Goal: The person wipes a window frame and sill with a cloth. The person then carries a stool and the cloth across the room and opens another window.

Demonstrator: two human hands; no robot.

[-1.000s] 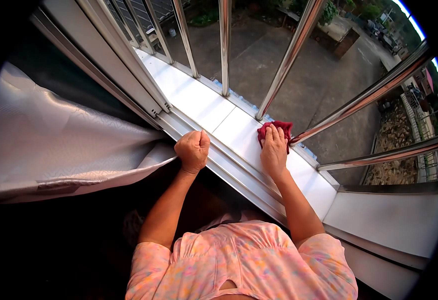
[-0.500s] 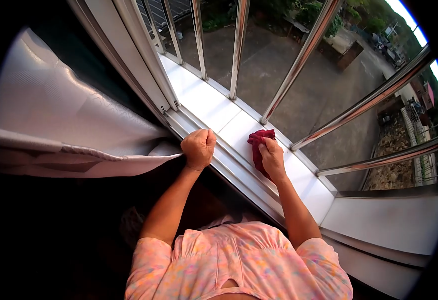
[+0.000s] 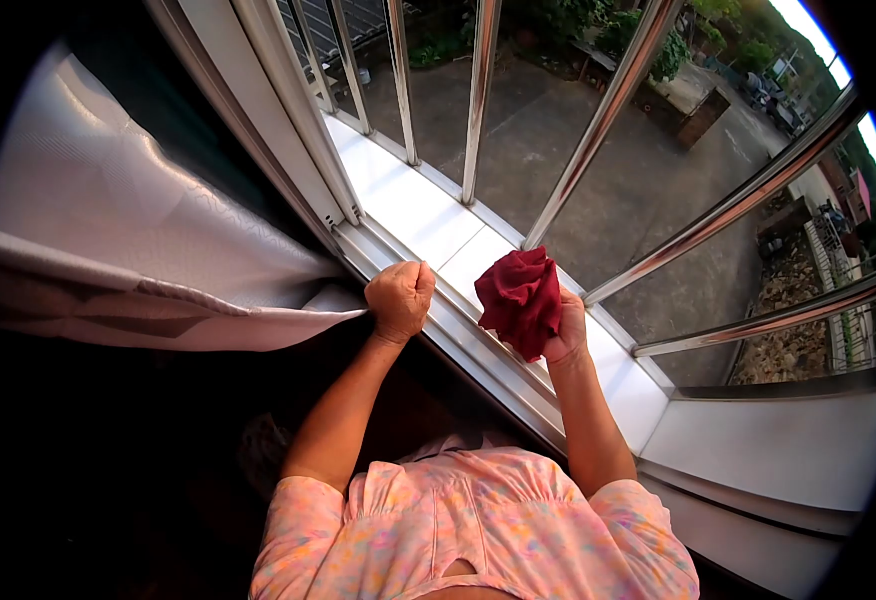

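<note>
My left hand (image 3: 399,302) is closed in a fist over the inner edge of the window track (image 3: 483,345). In it is the gathered edge of a pale, shiny curtain (image 3: 143,215), stretched toward it from the left. A crumpled dark red cloth (image 3: 521,300) is in my right hand (image 3: 570,330), above the white tiled sill (image 3: 433,225). The cloth bunches up in front of the palm and hides most of the fingers. Part of the sill and track beneath is covered by it.
Upright metal bars (image 3: 478,105) line the outer edge of the sill. A white window frame (image 3: 268,110) rises at the left, and a white ledge (image 3: 778,445) lies at the right. Beyond the bars is a grey paved yard (image 3: 558,110) far below.
My right hand has turned over and lifted the red cloth off the sill, so more of the cloth shows, bunched up. My left hand stays almost in place with the curtain.
</note>
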